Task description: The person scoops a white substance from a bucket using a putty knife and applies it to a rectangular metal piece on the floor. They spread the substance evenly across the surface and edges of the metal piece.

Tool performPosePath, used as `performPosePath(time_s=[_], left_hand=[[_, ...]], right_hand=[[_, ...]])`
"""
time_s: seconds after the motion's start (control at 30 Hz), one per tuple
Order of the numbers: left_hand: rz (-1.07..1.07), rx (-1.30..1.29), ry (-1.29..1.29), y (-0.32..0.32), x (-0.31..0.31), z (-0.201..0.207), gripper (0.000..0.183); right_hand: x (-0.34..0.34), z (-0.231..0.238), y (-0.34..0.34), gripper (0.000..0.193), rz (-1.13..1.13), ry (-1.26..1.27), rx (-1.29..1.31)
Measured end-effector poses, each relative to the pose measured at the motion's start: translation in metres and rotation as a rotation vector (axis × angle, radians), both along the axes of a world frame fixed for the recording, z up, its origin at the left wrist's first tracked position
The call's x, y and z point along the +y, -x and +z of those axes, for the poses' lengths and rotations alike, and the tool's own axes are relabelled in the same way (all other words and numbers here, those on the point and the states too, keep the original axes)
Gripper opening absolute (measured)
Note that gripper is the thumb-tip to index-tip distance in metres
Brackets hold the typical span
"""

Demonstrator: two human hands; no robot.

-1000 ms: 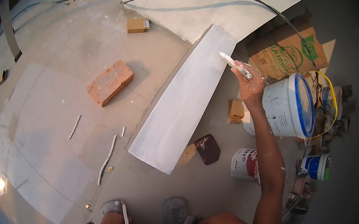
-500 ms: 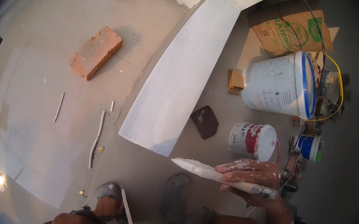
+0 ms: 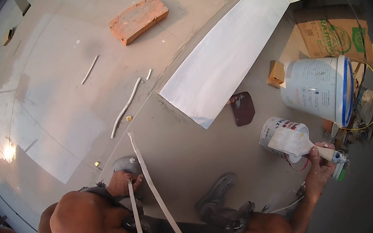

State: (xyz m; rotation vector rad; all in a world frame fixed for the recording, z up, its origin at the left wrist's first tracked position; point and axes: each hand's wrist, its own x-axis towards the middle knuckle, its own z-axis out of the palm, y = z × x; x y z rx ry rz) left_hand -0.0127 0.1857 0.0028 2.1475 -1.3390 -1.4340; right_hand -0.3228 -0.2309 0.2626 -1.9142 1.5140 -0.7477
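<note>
A person squats on the floor (image 3: 219, 156), and we see the right hand (image 3: 321, 165) out at the right, closed on the handle of a flat paintbrush (image 3: 299, 144), thumb on the near side and fingers folded around the far one. We cannot make out the left hand among the legs, so we cannot tell how open it is or whether it has hold of anything.

The relation that counts lies at the bristles: from the right hand they point left, across the mouth of the small bucket (image 3: 267, 132), hiding part of its rim. The brush's long axis runs nearly side to side, bristle end slightly farther from the person than the handle end, broad face up toward us. Whether bristles and rim touch, we cannot tell. The right is clearly the nearer hand.

Off the bucket's left side, we find a maroon scrap (image 3: 243, 109) on the floor, between it and the long white board (image 3: 227, 56). That board slants away toward the upper right, its near right corner well to the left of the bristle tips. The large bucket (image 3: 313, 83) stands just beyond the small one.
</note>
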Motion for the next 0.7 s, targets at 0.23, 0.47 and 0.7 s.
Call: performPosePath(time_s=[0.23,0.47,0.7], left_hand=[[0.062,-0.034,0.025,0.011,-0.024,-0.012,0.051],[0.119,-0.158,0.097,0.009,-0.001,-0.042,0.057],[0.033,-0.371,-0.221,-0.005,-0.014,-0.04,0.052]], right_hand=[[-0.003,0.036,0.097,0.02,-0.14,0.051,-0.014],[-0.063,0.041,0.173,0.024,-0.029,-0.133,0.237],[-0.136,-0.043,0.197,0.028,0.426,-0.231,0.688]])
